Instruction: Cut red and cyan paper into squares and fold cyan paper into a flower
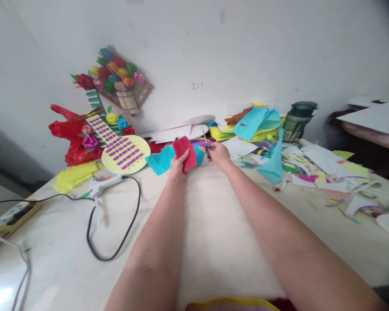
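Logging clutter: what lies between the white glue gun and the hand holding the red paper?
Head view: a black cord from the glue gun arcs through, and a cyan paper piece lies beside the left hand; otherwise bare table.

Bright even daylight, soft shadows; edges warped

Bare table (214, 224) in the near middle; paper scraps (317, 168) at right, glue gun (103, 185) and black cord (138, 196) at left.

On the counter (214, 242), the glue gun (103, 185) lies left of the folded sheet (184, 157), the paper guitar (123, 153) behind the gun; scraps (324, 166) spread right, the jar (296, 121) behind them.
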`<state>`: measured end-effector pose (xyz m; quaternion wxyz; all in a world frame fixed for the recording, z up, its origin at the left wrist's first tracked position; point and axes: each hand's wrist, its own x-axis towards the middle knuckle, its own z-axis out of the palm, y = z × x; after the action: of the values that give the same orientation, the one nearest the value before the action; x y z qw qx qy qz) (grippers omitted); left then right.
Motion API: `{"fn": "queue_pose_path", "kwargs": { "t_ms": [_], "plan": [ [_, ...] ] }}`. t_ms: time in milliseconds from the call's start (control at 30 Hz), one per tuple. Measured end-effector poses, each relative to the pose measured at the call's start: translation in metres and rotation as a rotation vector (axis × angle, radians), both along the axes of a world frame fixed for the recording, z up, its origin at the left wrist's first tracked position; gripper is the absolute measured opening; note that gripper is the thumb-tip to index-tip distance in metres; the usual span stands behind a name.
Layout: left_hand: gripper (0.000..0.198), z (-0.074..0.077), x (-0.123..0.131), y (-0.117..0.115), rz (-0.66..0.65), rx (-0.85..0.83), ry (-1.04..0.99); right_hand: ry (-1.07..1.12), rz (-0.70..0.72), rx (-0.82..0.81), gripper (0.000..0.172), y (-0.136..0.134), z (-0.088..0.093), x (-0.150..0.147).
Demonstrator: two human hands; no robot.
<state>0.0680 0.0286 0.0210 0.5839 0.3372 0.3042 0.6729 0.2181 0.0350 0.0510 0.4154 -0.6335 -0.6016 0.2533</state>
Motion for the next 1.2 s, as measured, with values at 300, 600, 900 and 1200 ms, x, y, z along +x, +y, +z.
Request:
{"fn": "queue_pose_path", "kwargs": {
  "t_ms": [300,600,900,1200],
  "plan": [
    [0.043,-0.004,0.004,-0.003,-0.036,0.027,0.1,-0.779,-0.13,-0.16,0.044,-0.009,0.002,0.007],
    [0.043,-0.001,0.005,-0.009,-0.047,0.022,0.127,-0.491,0.056,-0.074,0.033,-0.008,0.022,0.004],
    [0.043,-0.006,0.006,-0.006,-0.121,0.065,0.159,-0.046,0.043,0.063,0.037,0.006,-0.004,-0.018],
    [0.036,-0.005,0.006,-0.003,-0.14,-0.007,0.089,-0.123,-0.034,0.144,0.027,0.008,-0.003,-0.001]
  ]
}}
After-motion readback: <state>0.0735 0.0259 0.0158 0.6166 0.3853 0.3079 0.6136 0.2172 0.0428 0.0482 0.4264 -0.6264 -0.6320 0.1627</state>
